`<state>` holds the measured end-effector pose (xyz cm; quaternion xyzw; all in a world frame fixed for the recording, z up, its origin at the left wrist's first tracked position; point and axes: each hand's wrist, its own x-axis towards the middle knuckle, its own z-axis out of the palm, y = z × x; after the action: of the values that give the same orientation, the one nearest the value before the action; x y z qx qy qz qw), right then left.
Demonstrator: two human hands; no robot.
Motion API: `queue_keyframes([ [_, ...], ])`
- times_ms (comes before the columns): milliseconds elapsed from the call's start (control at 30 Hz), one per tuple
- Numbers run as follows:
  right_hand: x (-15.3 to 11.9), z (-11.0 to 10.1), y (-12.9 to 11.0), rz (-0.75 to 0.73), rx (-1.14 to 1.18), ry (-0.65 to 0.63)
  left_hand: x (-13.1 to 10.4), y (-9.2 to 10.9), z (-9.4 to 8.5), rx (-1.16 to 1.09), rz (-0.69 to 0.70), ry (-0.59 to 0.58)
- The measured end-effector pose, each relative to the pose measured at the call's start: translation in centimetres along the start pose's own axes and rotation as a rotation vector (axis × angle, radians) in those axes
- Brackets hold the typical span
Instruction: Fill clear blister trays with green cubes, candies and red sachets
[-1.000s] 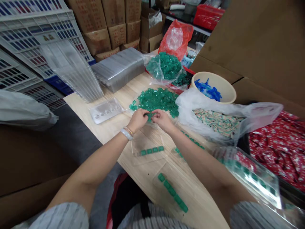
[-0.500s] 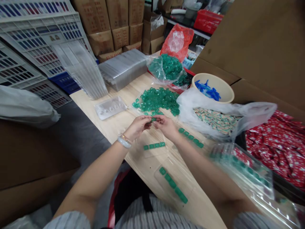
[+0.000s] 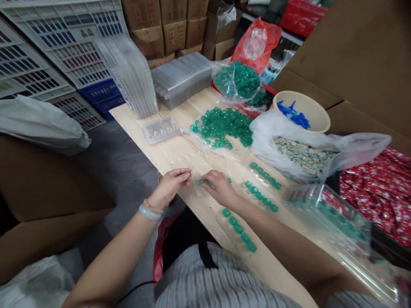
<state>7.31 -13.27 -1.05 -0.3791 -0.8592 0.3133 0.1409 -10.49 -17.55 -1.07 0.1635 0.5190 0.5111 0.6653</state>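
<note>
My left hand [image 3: 175,182] is at the table's near left edge, thumb and fingers pressed together; whatever they hold is too small to name. Just right of it, my right hand [image 3: 216,186] reaches over a row of green pieces [image 3: 228,180] in a clear tray, its curled fingers on the pieces at the row's left end. Further right lie two more rows of green pieces, an upper one [image 3: 265,175] and a lower one [image 3: 260,196]. Nearer my body is another clear tray with green pieces [image 3: 238,229]. A loose green pile [image 3: 224,126] sits beyond my hands.
Stacked clear trays [image 3: 183,79] and one single tray [image 3: 162,129] stand at the left. Behind the pile is a bag of green pieces [image 3: 239,81]. On the right are a cream bowl [image 3: 321,115], a white plastic bag [image 3: 261,137] and red packets [image 3: 379,192].
Both hands have come from the edge of the green pile towards my body and moved apart. My right hand is now over a row. The view has shifted, and another filled row shows at the right.
</note>
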Motion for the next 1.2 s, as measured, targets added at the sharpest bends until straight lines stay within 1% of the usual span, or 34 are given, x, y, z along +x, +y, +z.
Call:
queue_keyframes([
  [67, -0.2, 0.8, -0.3, -0.046, -0.224, -0.074, -0.5, -0.9, -0.5, -0.045, -0.024, -0.007],
  [133, -0.1, 1.3, -0.5, -0.055, -0.348, -0.113, -0.6, -1.5, -0.6, -0.066, -0.032, -0.001],
  [233, 0.2, 1.6, -0.3, -0.056, -0.424, -0.135, -0.7, -2.0, -0.6, -0.066, -0.034, 0.004],
  [300, 0.3, 1.3, -0.1, -0.058, -0.420, -0.140, -0.8, -2.1, -0.6, -0.084, -0.036, -0.022],
  [367, 0.2, 0.8, 0.0, -0.048, -0.359, -0.075, -0.9, -1.9, -0.5, -0.120, -0.043, -0.059],
  [467, 0.4, -0.1, -0.3, -0.025, -0.145, 0.142, -0.7, -1.7, 0.0, -0.169, -0.074, -0.075],
  [500, 0.6, -0.4, -0.5, -0.025, -0.048, 0.186, -0.5, -1.6, 0.3, -0.181, -0.088, -0.076],
  [533, 0.9, -0.6, -0.7, -0.030, 0.056, 0.196, -0.2, -1.6, 0.6, -0.191, -0.103, -0.081],
  [567, 1.2, -0.7, -0.8, -0.036, 0.164, 0.179, 0.2, -1.5, 1.0, -0.198, -0.117, -0.092],
  [633, 1.8, -0.7, -0.8, -0.022, 0.363, 0.116, 1.0, -1.3, 1.6, -0.190, -0.133, -0.130],
  [700, 2.3, -0.6, -0.3, 0.024, 0.513, 0.071, 1.8, -0.9, 2.1, -0.164, -0.154, -0.181],
  [767, 2.8, -0.7, 0.4, 0.070, 0.572, 0.068, 2.4, -0.2, 2.2, -0.150, -0.180, -0.241],
  [833, 3.5, -1.1, 1.1, 0.084, 0.520, 0.085, 3.0, 0.5, 2.0, -0.139, -0.185, -0.292],
  [867, 4.1, -1.4, 1.5, 0.079, 0.461, 0.100, 3.3, 0.8, 1.7, -0.113, -0.162, -0.296],
  [900, 4.8, -1.7, 1.8, 0.062, 0.383, 0.115, 3.8, 1.0, 1.5, -0.058, -0.114, -0.272],
  [933, 5.6, -2.2, 2.1, 0.034, 0.282, 0.125, 4.3, 1.1, 1.2, 0.029, -0.039, -0.214],
  [1000, 7.5, -2.9, 2.6, -0.039, 0.006, 0.115, 5.5, 1.0, 0.6, 0.266, 0.170, -0.048],
  [1067, 9.5, -3.4, 3.0, -0.111, -0.312, 0.042, 6.6, 0.5, 0.2, 0.508, 0.385, 0.081],
  [1100, 10.4, -3.5, 3.2, -0.143, -0.445, -0.014, 7.0, 0.3, 0.1, 0.612, 0.469, 0.110],
  [1133, 11.1, -3.5, 3.3, -0.170, -0.544, -0.072, 7.3, 0.1, 0.0, 0.698, 0.531, 0.121],
  [1200, 12.0, -3.3, 3.4, -0.211, -0.646, -0.159, 7.7, -0.1, 0.0, 0.822, 0.603, 0.135],
])
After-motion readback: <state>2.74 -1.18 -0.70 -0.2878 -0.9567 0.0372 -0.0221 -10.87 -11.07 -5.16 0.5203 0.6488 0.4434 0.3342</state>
